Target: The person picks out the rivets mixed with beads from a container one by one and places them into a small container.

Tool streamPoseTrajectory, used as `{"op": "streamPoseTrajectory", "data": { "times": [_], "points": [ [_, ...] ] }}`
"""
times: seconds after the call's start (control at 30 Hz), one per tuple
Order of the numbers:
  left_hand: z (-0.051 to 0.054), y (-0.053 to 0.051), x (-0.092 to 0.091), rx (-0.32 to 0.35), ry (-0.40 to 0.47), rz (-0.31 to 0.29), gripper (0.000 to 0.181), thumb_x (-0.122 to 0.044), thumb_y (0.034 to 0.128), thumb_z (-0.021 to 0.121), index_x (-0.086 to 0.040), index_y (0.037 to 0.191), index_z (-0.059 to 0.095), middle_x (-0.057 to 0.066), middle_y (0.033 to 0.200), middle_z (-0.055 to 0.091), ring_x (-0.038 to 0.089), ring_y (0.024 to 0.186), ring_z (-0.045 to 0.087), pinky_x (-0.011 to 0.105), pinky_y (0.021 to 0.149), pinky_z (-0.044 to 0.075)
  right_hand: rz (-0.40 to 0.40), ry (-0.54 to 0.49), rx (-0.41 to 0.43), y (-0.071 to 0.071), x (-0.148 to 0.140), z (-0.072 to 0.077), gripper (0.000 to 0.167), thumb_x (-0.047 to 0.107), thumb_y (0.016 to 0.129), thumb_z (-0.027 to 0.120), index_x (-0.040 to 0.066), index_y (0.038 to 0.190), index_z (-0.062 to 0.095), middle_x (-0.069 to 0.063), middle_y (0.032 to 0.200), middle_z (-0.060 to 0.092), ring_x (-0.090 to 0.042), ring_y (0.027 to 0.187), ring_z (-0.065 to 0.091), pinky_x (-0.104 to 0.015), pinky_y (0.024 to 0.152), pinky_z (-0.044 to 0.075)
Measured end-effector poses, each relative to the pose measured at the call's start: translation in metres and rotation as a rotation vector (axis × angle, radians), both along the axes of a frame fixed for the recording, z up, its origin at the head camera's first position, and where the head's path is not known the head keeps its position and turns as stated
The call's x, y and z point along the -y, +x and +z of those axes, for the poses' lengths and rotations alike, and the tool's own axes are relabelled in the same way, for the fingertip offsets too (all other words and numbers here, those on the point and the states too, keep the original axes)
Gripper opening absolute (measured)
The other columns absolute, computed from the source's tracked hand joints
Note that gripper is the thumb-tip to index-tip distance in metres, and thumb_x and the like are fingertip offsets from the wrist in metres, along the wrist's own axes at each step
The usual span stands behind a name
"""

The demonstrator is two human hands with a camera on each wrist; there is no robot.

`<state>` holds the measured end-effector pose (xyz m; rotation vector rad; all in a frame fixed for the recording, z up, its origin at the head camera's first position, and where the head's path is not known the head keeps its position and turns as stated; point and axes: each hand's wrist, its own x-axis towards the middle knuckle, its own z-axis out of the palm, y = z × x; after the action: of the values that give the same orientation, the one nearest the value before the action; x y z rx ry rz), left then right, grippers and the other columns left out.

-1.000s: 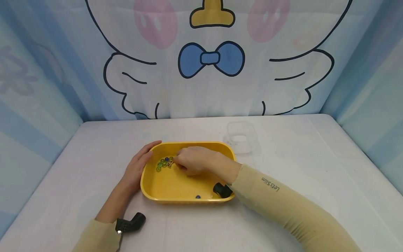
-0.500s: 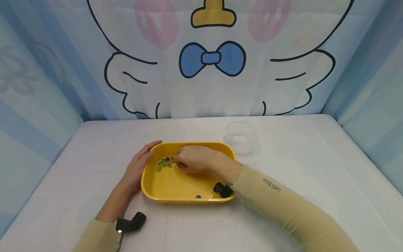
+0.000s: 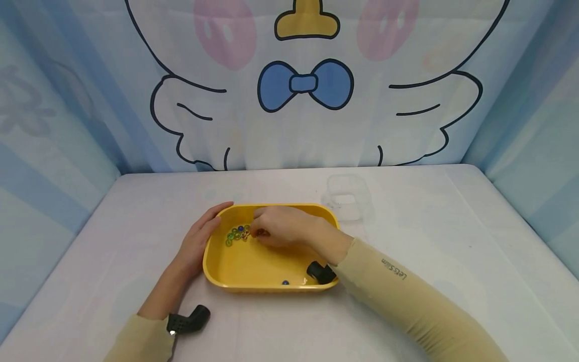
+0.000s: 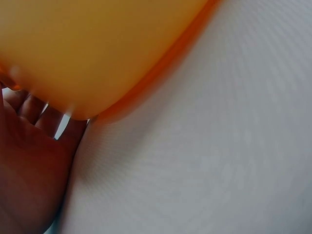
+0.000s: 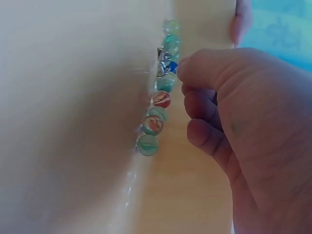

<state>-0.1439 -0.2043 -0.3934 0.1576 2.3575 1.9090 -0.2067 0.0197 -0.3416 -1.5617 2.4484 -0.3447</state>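
A yellow tray (image 3: 253,269) sits on the table, and my left hand (image 3: 195,245) holds its left rim. The left wrist view shows several fingers (image 4: 31,108) along the tray's outer wall. Inside, several glass marbles (image 3: 232,235) lie grouped near the left end. They form a row beside a small shiny metal piece (image 5: 164,65) in the right wrist view, with a blue marble (image 5: 172,67) behind the thumb tip. My right hand (image 3: 282,226) is low inside the tray, fingers curled, just right of the marbles. Whether it pinches anything is hidden.
One blue marble (image 3: 285,282) lies apart by the tray's near wall. A transparent plastic box (image 3: 348,196) stands behind the tray to the right. Black wrist cameras (image 3: 190,320) stick out from both wrists. A printed curtain (image 3: 305,130) hangs beyond the table's far edge.
The right hand has tilted and risen slightly, baring a darker gap under its fingers. The left hand, tray and marbles look unmoved.
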Motion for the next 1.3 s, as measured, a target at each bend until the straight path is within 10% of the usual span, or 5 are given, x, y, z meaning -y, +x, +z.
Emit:
{"op": "streamPoseTrajectory", "data": {
  "times": [1.3],
  "points": [
    [0.001,0.000,0.000,0.007,-0.011,0.016,0.046,-0.026,0.1107,0.031,-0.017,0.155,0.040,0.004,0.158,0.037,0.023,0.144,0.034,0.045,0.120,0.022,-0.107,-0.348,0.077,-0.005,-0.022,0.008,0.014,0.007,0.094,0.070,0.004,0.106,0.077,-0.001,0.097,0.063,-0.013,0.081,0.055,-0.018,0.073,0.050]
  ]
}}
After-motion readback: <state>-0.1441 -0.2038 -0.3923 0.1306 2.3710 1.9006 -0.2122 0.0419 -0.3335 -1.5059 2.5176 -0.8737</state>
